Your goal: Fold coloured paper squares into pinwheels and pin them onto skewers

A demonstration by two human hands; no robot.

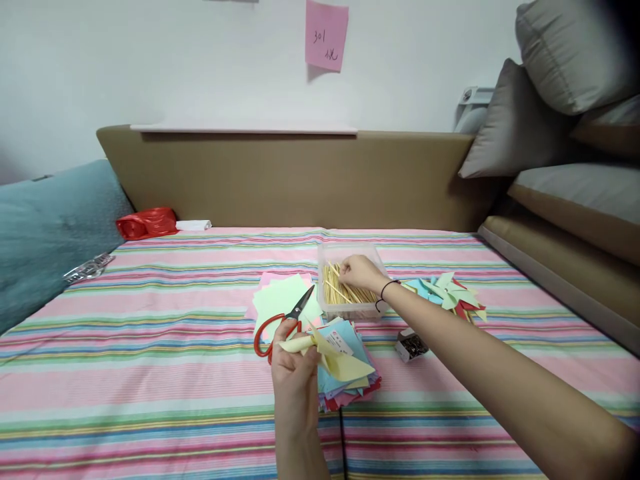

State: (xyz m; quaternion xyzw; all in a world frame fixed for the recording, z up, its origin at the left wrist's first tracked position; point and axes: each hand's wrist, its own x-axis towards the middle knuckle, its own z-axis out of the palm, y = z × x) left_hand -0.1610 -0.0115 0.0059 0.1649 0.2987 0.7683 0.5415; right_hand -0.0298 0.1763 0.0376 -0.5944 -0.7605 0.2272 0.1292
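My left hand (295,363) is closed on a pale yellow paper pinwheel (345,365), pinching it near its middle. My right hand (361,272) reaches into a clear plastic box (326,309) filled with thin wooden sticks (330,285). Its thumb and fingers are pinched at the end of one stick that lies slanted over the others. Behind my left hand lie red-handled scissors (299,308) on a stack of light green and pink paper sheets (283,293). Beneath the pinwheel sits a pile of coloured paper squares (327,383), blue on top, with a white label.
Finished paper pinwheels (450,293) lie right of the box. A small open box of dark metal pins (411,345) stands near my right forearm. A red plastic roll (147,223) and a clear packet (89,268) lie at the left on the striped cloth (150,373). Grey cushions (525,127) are stacked at right.
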